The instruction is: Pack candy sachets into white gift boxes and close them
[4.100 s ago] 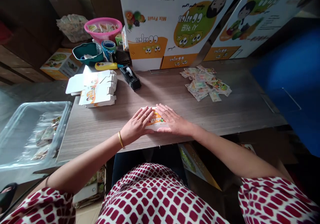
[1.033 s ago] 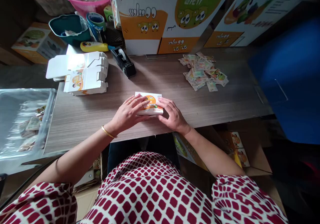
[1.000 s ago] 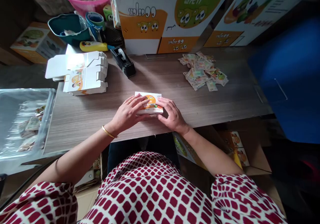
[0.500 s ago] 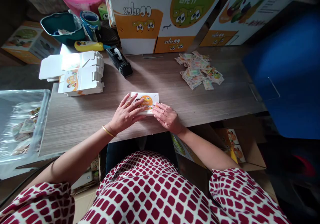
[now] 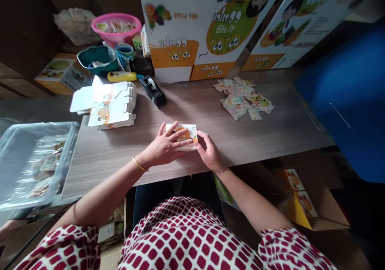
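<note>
A small white and orange printed carton (image 5: 189, 128) lies near the front edge of the table, between my hands. My left hand (image 5: 161, 146), with a ring and a gold bangle, spans it from the left. Its fingers are spread over the printed top and its thumb is along the near side. At the right end, my right hand (image 5: 210, 151) grips the carton, thumb in front and fingers curled round the far corner. My fingers hide part of the print. Beyond to the right lies a loose pile of small sachets (image 5: 237, 95).
Flattened cartons (image 5: 112, 101) are stacked at left, near a black tape dispenser (image 5: 154, 91). Large printed boxes (image 5: 180, 67) line the back. A clear plastic bin (image 5: 73, 141) holds packets at left. Another person's hand (image 5: 10, 228) shows at lower left. An open cardboard box (image 5: 327, 206) sits below right.
My right hand has shifted from lying over the carton's right part to gripping its right end, with the fingers more curled. My left hand stays across the carton. The view has tilted up.
</note>
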The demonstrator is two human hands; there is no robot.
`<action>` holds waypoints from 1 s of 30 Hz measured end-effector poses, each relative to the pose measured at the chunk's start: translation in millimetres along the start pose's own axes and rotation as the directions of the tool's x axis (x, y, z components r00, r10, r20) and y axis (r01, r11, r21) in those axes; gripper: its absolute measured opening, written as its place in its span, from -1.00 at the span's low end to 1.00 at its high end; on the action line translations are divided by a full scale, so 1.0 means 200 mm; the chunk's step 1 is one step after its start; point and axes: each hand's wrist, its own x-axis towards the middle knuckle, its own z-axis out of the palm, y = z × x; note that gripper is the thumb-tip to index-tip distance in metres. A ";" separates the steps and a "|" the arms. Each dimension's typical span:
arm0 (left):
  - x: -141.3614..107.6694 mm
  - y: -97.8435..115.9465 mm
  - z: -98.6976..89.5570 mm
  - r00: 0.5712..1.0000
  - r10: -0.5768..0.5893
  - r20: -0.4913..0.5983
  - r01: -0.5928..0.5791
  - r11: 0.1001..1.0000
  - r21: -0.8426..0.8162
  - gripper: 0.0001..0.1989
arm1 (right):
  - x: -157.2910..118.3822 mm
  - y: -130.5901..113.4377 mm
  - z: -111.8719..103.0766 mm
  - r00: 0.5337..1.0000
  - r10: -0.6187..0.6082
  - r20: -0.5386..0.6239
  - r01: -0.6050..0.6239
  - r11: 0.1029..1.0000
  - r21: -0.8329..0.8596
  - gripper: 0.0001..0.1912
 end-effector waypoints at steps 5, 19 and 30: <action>-0.06 0.05 -0.03 0.993 -0.115 -0.039 0.116 0.992 0.046 -0.39 | 0.26 0.00 -0.03 0.977 0.018 0.211 -0.026 0.999 0.037 -0.67; -0.17 -0.04 0.06 0.761 -0.495 -0.419 0.568 0.821 0.062 -0.41 | 1.39 0.04 0.70 0.825 0.344 0.449 -0.456 0.874 0.166 -0.52; -0.09 -0.04 0.08 0.649 -0.533 -0.543 0.604 0.795 -0.058 -0.32 | 1.25 -0.03 0.60 0.963 0.248 0.109 -0.258 0.961 0.098 -0.81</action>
